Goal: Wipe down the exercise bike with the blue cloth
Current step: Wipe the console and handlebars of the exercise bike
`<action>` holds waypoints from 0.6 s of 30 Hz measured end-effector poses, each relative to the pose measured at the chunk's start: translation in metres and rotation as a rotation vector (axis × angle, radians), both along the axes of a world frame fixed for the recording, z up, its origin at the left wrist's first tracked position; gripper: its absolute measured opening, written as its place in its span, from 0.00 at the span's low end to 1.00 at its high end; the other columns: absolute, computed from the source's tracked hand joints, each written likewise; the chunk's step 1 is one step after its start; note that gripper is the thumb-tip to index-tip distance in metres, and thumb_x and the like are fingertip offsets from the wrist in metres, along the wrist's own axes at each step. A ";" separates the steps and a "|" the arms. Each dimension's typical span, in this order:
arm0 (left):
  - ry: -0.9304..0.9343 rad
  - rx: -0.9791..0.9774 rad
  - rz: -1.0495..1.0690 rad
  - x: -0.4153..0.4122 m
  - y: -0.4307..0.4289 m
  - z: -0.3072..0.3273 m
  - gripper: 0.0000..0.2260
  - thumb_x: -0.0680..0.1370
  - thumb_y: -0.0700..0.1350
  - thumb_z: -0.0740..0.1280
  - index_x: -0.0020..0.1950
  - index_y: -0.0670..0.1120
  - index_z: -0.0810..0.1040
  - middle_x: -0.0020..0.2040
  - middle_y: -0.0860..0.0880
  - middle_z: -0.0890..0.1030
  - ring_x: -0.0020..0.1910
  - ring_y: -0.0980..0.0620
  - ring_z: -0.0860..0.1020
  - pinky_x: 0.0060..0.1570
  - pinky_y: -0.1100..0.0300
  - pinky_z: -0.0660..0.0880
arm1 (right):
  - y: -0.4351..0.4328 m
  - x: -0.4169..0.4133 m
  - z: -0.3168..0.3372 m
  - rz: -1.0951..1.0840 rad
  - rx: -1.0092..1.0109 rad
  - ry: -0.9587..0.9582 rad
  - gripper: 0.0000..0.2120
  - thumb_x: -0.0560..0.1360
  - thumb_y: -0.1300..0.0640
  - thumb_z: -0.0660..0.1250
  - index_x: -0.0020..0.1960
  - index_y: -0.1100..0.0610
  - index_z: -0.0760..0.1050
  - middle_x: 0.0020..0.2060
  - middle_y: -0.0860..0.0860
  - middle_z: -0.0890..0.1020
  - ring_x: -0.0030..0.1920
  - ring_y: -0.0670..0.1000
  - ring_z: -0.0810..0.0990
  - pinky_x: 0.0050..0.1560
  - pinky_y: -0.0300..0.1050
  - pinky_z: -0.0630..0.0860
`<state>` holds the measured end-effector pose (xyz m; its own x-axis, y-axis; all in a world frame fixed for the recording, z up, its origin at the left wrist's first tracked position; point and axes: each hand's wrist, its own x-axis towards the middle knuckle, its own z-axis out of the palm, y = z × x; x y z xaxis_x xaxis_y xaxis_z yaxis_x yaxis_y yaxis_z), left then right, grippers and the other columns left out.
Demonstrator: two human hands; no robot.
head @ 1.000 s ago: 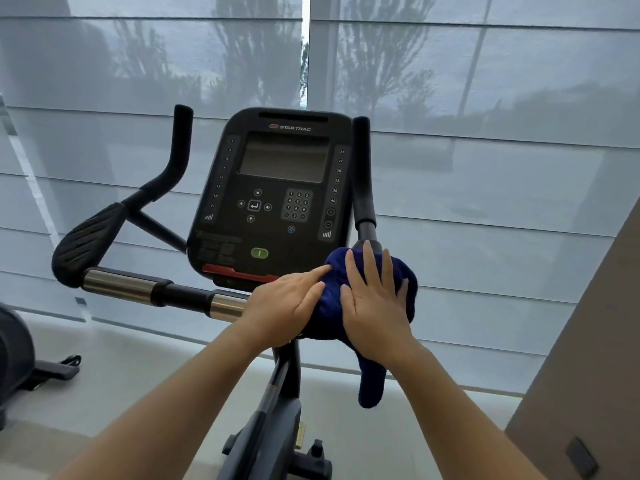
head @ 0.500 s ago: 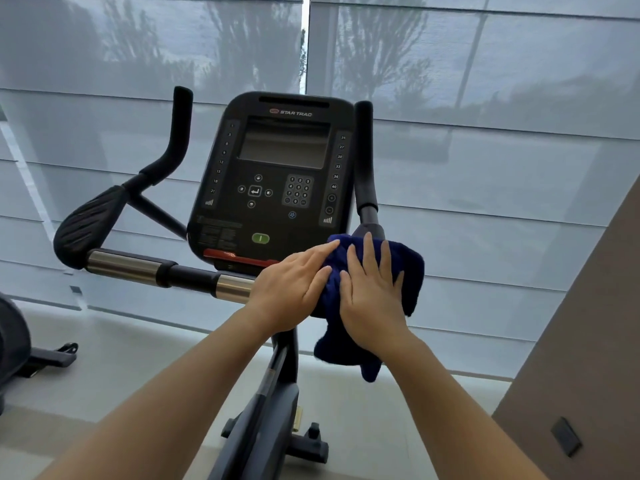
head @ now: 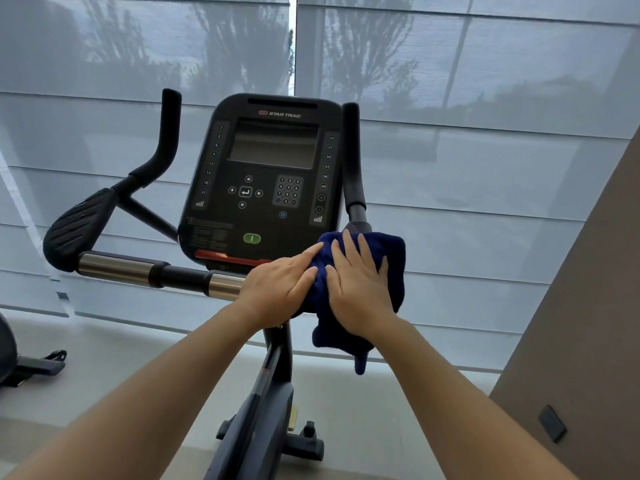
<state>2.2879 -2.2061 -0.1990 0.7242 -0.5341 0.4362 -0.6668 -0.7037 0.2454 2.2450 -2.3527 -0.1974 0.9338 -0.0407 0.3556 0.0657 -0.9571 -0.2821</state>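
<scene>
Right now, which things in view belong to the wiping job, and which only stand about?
Job: exercise bike, blue cloth on its handlebar, left hand and right hand pressing the cloth.
Standing about: another machine at left edge, dark wall plate, window blinds.

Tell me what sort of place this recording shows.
Probably a gym or fitness room: an exercise bike with a Star Trac console, part of another machine at the left edge, and a wall of sheer window blinds.
</scene>
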 end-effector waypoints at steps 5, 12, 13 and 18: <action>0.220 -0.026 -0.024 0.007 -0.005 0.012 0.29 0.73 0.55 0.46 0.75 0.54 0.57 0.73 0.53 0.65 0.71 0.53 0.64 0.67 0.53 0.63 | -0.018 0.021 0.016 0.125 0.089 0.031 0.22 0.81 0.54 0.47 0.74 0.49 0.54 0.76 0.46 0.47 0.75 0.46 0.41 0.72 0.58 0.38; 0.181 -0.157 0.037 -0.016 -0.052 0.021 0.23 0.81 0.47 0.53 0.75 0.44 0.57 0.76 0.45 0.58 0.75 0.49 0.56 0.73 0.55 0.53 | -0.024 -0.023 -0.032 0.097 0.576 -0.394 0.23 0.77 0.55 0.50 0.72 0.54 0.62 0.74 0.47 0.59 0.73 0.44 0.55 0.71 0.36 0.53; 0.132 -0.037 0.079 -0.014 -0.061 0.015 0.24 0.81 0.50 0.50 0.76 0.44 0.54 0.77 0.44 0.54 0.75 0.48 0.53 0.73 0.50 0.54 | -0.027 -0.020 -0.034 0.135 0.537 -0.353 0.23 0.78 0.54 0.50 0.73 0.54 0.59 0.74 0.46 0.56 0.74 0.43 0.51 0.72 0.37 0.51; 0.095 0.109 0.226 0.005 -0.084 0.018 0.25 0.82 0.52 0.46 0.77 0.44 0.44 0.78 0.45 0.46 0.76 0.49 0.52 0.69 0.49 0.63 | -0.052 0.013 -0.003 0.202 0.391 -0.108 0.22 0.82 0.57 0.48 0.75 0.52 0.51 0.76 0.46 0.47 0.74 0.45 0.41 0.73 0.40 0.41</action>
